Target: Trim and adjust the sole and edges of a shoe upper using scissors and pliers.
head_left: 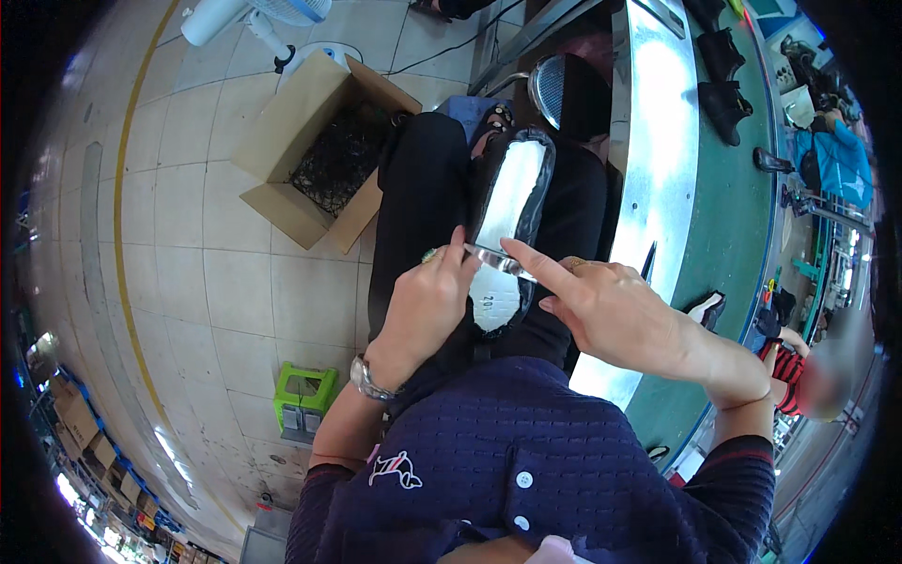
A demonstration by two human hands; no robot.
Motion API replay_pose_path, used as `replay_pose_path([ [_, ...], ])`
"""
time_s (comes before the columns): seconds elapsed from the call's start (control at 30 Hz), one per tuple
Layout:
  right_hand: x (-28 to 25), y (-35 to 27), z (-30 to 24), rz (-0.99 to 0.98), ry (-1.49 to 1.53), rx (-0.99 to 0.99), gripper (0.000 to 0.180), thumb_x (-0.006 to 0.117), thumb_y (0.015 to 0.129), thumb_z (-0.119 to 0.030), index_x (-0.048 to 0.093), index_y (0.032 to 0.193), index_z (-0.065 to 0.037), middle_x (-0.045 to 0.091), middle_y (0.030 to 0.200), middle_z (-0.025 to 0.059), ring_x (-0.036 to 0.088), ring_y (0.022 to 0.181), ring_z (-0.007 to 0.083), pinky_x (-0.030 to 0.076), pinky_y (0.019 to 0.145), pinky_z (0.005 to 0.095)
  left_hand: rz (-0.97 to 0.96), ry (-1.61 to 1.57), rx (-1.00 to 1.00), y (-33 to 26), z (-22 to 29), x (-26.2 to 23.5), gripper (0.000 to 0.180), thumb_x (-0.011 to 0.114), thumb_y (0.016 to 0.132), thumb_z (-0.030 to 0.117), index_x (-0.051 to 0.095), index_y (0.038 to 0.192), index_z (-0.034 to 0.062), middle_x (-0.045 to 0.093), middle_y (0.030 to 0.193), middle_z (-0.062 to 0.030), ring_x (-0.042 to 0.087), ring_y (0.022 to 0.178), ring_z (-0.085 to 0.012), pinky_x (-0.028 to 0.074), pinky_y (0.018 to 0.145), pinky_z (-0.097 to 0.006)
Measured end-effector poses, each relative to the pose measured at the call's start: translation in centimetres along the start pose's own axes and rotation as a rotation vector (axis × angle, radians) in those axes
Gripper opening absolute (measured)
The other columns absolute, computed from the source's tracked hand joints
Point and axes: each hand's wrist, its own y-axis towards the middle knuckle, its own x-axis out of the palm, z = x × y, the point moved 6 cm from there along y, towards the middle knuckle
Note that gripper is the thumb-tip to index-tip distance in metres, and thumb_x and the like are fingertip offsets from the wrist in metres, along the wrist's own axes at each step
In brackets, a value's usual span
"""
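A shoe [510, 202] rests sole up across my lap, its white underside edged by gathered shiny black material. Across its narrow middle lies a short, shiny metal strip-like tool [496, 259], perhaps a blade; its exact kind is unclear. My left hand [427, 305] is closed at the tool's left end, with its fingers against the shoe's side. My right hand [611, 310] grips the other end, index finger stretched along the tool. The right thumb and the lower fingers are partly hidden.
An open cardboard box [277, 136] with dark scraps stands on the tiled floor at left, near a green stool [305, 395] and a fan [282, 9]. At right runs a metal bench edge [658, 141], then a green conveyor belt [719, 226] carrying black boots [723, 108]. Other people sit beyond.
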Motion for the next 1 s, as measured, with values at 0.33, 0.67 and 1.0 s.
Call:
replay_pose_path([
  [0.33, 2.0, 0.0, 2.2, 0.039, 0.075, 0.047, 0.068, 0.062, 0.088, -0.007, 0.033, 0.148, -0.023, 0.064, 0.081, 0.0152, 0.065, 0.064, 0.0336, 0.054, 0.058, 0.0433, -0.421, -1.454, -0.496, -0.3, -3.1, 3.8, 0.073, 0.056, 0.097, 0.039, 0.019, 0.155, 0.0137, 0.056, 0.132, -0.0120, 0.060, 0.113, -0.0206, 0.048, 0.093, -0.030],
  [0.67, 2.5, -0.4, 3.3, 0.188, 0.102, -0.055, 0.072, 0.065, 0.085, -0.004, 0.034, 0.148, -0.022, 0.063, 0.075, 0.0128, 0.064, 0.060, 0.0306, 0.053, 0.056, 0.0413, -0.262, -1.726, -0.605, 4.1, -1.6, 5.9, 0.080, 0.065, 0.091, 0.031, 0.020, 0.155, 0.0129, 0.038, 0.149, -0.0088, 0.042, 0.131, -0.0184, 0.034, 0.108, -0.031],
  [1.0, -5.5, 3.6, 3.2, 0.337, -0.323, -0.163, 0.065, 0.065, 0.089, -0.018, 0.037, 0.148, -0.026, 0.068, 0.081, 0.0132, 0.066, 0.062, 0.0301, 0.052, 0.054, 0.0381, -0.310, -1.482, -0.553, 3.9, -2.0, 5.5, 0.082, 0.067, 0.089, 0.027, 0.020, 0.155, 0.0134, 0.043, 0.143, -0.0075, 0.044, 0.128, -0.0158, 0.035, 0.107, -0.031],
])
